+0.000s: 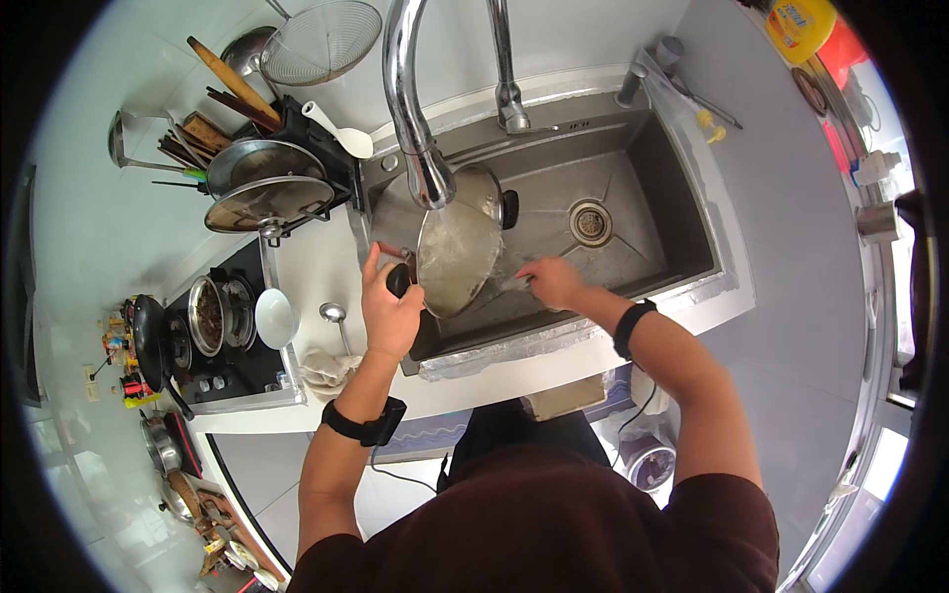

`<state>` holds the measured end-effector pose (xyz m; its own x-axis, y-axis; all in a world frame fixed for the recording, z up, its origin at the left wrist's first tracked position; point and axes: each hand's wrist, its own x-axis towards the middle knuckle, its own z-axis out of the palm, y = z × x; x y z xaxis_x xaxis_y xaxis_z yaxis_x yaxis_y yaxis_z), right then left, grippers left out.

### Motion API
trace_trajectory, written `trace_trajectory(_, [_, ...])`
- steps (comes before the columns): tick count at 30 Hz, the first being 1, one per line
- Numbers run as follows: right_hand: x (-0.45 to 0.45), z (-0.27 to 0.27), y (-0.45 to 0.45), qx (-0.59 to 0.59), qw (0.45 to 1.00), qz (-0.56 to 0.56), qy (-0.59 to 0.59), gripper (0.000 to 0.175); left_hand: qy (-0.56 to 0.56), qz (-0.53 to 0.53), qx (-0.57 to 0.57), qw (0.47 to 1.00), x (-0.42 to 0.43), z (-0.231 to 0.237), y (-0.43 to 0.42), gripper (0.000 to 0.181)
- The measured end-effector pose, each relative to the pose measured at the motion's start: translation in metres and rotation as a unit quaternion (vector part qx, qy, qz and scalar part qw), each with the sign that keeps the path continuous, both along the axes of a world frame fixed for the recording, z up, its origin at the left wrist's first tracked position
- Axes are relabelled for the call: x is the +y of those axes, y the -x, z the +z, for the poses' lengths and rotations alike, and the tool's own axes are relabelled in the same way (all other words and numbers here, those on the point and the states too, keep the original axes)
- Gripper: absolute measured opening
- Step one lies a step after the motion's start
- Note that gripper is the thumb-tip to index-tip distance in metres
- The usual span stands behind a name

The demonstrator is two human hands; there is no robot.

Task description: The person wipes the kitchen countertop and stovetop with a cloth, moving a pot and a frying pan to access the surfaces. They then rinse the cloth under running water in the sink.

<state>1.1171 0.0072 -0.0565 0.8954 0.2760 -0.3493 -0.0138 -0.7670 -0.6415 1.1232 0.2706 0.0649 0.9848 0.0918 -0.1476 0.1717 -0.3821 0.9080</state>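
My left hand (pixel 393 311) grips one black side handle (pixel 398 281) of a metal pot (pixel 456 252) at the left end of the sink. The pot is tipped on its side, its wide mouth facing right. A second black handle (pixel 509 209) sticks out on its far side. Water from the chrome faucet (pixel 431 174) runs onto the pot, and splashes show near its right rim. My right hand (pixel 554 283) is over the sink basin (pixel 630 185), just right of the pot, with its fingers curled. Whether something small is between those fingers is unclear.
A rack at the left holds lids (pixel 270 196); a white spoon (pixel 348 139) lies beside it. On the counter are a metal ladle (pixel 333 313), a cloth (pixel 326 370) and a white bowl (pixel 276 319) by the cooktop (pixel 230 378). A drain (pixel 591 222) sits in the basin floor.
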Motion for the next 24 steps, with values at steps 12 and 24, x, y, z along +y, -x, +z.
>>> trace_trajectory(12, [-0.071, 0.020, 0.008, -0.025, 0.992, -0.110, 0.051, 0.027, -0.294, -0.141, -0.252, 0.911, -0.026, 0.008, 0.006, 0.017])
trace_trajectory(24, [-0.059, 0.054, -0.004, 0.000, 0.941, -0.308, -0.138, 0.026, 0.065, 0.049, -0.051, 0.995, -0.023, -0.026, 0.005, 0.013])
